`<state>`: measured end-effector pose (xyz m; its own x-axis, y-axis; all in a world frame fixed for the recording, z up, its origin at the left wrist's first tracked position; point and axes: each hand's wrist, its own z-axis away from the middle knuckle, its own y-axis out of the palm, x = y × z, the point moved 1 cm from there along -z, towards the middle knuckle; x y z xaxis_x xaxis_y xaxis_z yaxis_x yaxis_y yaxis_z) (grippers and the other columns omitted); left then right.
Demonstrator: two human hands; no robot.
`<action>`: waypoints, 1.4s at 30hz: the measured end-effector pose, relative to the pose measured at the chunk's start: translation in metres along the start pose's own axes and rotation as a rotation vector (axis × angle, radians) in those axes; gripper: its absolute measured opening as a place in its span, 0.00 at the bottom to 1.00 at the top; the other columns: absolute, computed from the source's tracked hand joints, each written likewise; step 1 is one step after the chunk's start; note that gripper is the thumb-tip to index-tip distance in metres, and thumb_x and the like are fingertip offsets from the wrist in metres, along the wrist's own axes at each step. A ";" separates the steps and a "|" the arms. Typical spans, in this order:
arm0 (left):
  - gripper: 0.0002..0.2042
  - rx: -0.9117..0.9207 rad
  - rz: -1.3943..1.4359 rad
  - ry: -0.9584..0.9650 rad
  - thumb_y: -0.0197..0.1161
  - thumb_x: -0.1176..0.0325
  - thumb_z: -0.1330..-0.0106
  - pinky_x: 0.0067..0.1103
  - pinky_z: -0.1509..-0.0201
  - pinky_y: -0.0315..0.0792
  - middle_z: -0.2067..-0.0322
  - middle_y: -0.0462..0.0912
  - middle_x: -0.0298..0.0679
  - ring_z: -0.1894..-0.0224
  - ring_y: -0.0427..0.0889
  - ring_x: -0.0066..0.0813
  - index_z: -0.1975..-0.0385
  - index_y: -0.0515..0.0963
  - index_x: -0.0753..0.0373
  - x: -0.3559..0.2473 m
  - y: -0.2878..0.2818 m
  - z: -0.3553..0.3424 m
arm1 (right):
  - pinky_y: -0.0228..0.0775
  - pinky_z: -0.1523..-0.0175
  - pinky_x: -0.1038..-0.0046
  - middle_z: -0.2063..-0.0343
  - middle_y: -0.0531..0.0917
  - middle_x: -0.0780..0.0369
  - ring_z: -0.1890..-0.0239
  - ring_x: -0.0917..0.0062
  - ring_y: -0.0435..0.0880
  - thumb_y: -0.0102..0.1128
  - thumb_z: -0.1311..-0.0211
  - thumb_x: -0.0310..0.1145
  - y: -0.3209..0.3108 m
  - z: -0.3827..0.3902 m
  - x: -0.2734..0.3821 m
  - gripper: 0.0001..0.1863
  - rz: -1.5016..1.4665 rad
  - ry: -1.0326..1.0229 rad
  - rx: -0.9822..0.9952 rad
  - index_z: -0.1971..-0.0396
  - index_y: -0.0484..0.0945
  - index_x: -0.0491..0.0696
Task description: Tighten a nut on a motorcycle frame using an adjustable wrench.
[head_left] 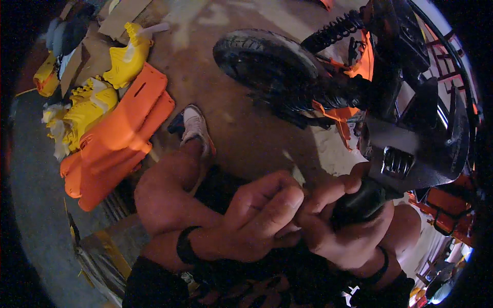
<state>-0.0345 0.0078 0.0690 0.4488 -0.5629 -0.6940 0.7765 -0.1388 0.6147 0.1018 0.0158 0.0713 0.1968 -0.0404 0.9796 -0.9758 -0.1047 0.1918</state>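
Note:
My left hand (264,215) is closed, with its thumb pressed on the curled fingers. Whatever it may pinch is hidden. Close beside it, my right hand (344,231) has its fingers curled around a dark rounded object (361,203); the kind of object is too dim to tell. The fingertips of both hands nearly meet in front of my lap. Just beyond the right hand is a black motorcycle part (411,149) with a spring showing through a square opening. Whether the rounded object joins that part I cannot tell.
Ahead stands a motorcycle wheel (272,56) with a black coil shock absorber (334,32) and orange bodywork (364,56). At left lie stacked orange plastic panels (120,138) and yellow plastic parts (128,56) by cardboard (123,18). An orange-red frame (447,208) stands at right.

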 end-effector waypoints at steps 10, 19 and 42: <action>0.10 0.011 0.161 -0.023 0.44 0.61 0.34 0.13 0.83 0.54 0.84 0.62 0.29 0.85 0.58 0.13 0.71 0.64 0.61 0.002 0.003 0.003 | 0.72 0.64 0.73 0.65 0.72 0.55 0.64 0.74 0.75 0.63 0.60 0.13 -0.004 0.003 0.007 0.34 -0.242 0.153 0.031 0.54 0.52 0.42; 0.09 0.018 0.020 0.017 0.45 0.62 0.34 0.13 0.83 0.54 0.83 0.64 0.29 0.84 0.60 0.12 0.69 0.64 0.61 0.002 0.000 0.000 | 0.64 0.69 0.84 0.77 0.74 0.63 0.74 0.84 0.72 0.68 0.59 0.29 -0.005 -0.008 0.000 0.30 -0.024 0.060 0.125 0.58 0.59 0.42; 0.08 -0.074 -0.328 0.228 0.46 0.65 0.35 0.13 0.77 0.59 0.78 0.68 0.29 0.78 0.63 0.10 0.71 0.65 0.63 -0.001 -0.003 0.000 | 0.66 0.63 0.78 0.75 0.74 0.58 0.71 0.78 0.75 0.62 0.62 0.16 -0.006 -0.003 0.001 0.33 0.223 -0.145 0.303 0.56 0.53 0.42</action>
<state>-0.0373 0.0090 0.0677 0.2519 -0.3026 -0.9192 0.9209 -0.2169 0.3238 0.1072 0.0198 0.0716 0.0158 -0.2327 0.9724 -0.9282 -0.3651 -0.0723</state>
